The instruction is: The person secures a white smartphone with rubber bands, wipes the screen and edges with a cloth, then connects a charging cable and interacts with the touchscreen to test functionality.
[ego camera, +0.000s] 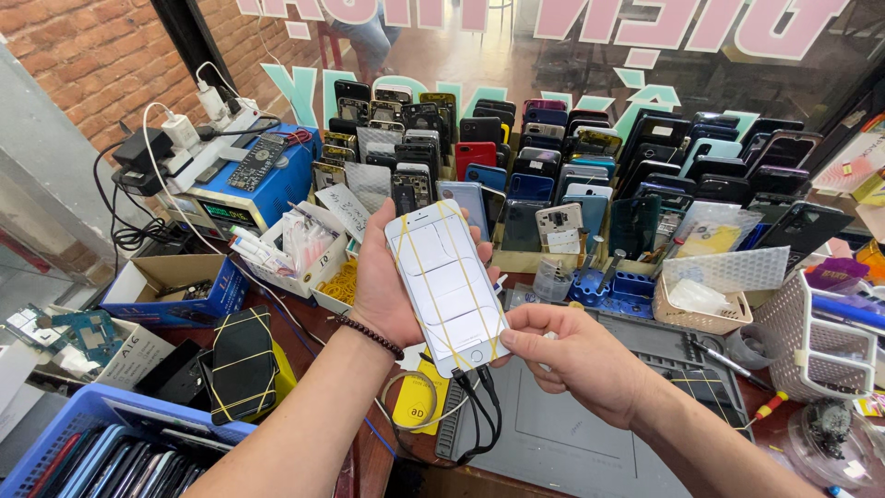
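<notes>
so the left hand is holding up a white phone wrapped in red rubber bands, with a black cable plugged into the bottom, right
Not quite: the rubber bands are yellow, not red. The head view shows the left hand holding up the white phone, with the black cable running from its bottom end, where the right hand pinches the lower corner.

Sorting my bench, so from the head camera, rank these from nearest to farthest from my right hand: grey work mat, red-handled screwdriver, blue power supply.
1. grey work mat, directly beneath the right hand.
2. red-handled screwdriver, off to the right.
3. blue power supply, far left at the back.
</notes>
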Action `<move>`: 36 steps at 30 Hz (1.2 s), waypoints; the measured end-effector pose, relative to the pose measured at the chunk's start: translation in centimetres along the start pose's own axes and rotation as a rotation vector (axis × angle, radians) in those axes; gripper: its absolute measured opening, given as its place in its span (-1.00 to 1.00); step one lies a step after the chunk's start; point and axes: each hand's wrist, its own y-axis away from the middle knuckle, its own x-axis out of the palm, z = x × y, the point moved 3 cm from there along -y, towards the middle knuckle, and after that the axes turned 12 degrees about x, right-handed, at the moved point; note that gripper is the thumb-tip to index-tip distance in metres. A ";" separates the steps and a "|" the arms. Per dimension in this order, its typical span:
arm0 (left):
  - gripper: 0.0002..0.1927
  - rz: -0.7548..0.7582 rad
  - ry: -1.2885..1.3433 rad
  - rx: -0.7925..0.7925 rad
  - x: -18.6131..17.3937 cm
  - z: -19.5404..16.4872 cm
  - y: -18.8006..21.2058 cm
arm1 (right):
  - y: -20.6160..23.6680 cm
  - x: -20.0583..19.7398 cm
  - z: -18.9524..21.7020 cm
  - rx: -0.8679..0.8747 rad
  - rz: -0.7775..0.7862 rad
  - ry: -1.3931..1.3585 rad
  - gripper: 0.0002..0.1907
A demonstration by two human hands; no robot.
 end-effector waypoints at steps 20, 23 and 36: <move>-0.22 -0.020 -0.015 -0.038 -0.2 0.6 0.0 | -0.8 1.3 0.5 -0.242 -0.242 0.424 -0.59; -0.23 -0.046 -0.026 -0.052 -0.3 0.8 0.0 | -2.1 0.6 -0.3 -0.278 -0.263 0.333 -0.69; -0.22 -0.019 -0.020 -0.023 0.0 -0.2 0.5 | 1.1 4.3 2.2 -0.114 -0.191 0.318 -0.42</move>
